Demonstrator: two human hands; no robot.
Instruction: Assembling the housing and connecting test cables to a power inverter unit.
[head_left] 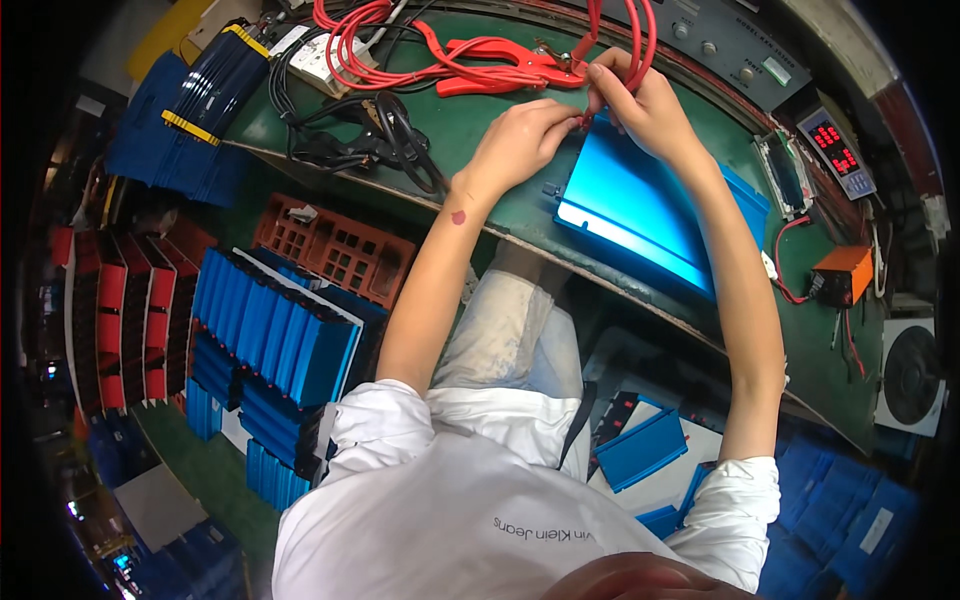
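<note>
A bright blue metal box [630, 195] with a smooth, finned-edge case lies on the green bench between my forearms. At its far left corner, the fingers of my left hand [515, 145] are closed on a small dark red terminal [586, 121]. My right hand [645, 110] reaches over the far end of the box, thumb and forefinger pinched together; what they hold is hidden. Red cables [640, 35] run down behind this hand. Just beyond both hands lies a large red clamp [500, 68], its jaws near my right fingertips.
Black cords [395, 140] and a white socket strip [318, 60] are on the bench's left. At right are a red digital meter [838, 150], an orange device [845, 272] and a fan [910, 375]. Stacked blue cases [275, 325] and a brown crate [340, 250] stand lower left.
</note>
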